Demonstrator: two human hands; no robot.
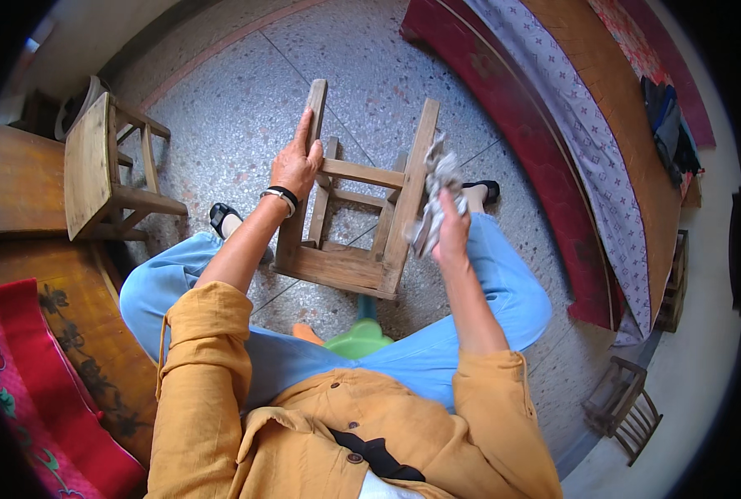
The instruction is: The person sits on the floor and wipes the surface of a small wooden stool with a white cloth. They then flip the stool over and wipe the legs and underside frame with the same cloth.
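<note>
A small wooden stool (337,266) is tipped over in front of me between my knees, its seat toward me and its legs pointing away. My left hand (296,166) is closed round the left leg, with the index finger stretched along the wood. In my right hand (452,233) is a crumpled grey-white cloth (443,176), bunched up along the outer side of the right leg. The cloth's lower end is slightly blurred. Whether the cloth presses on the wood I cannot tell.
Another wooden stool (91,166) stands at the left beside brown wooden furniture (96,333) with a red floral cloth (21,358). A bed with a dark red side panel (512,158) runs along the right. Below me is a green plastic seat (360,339); a small wooden chair (618,399) sits lower right.
</note>
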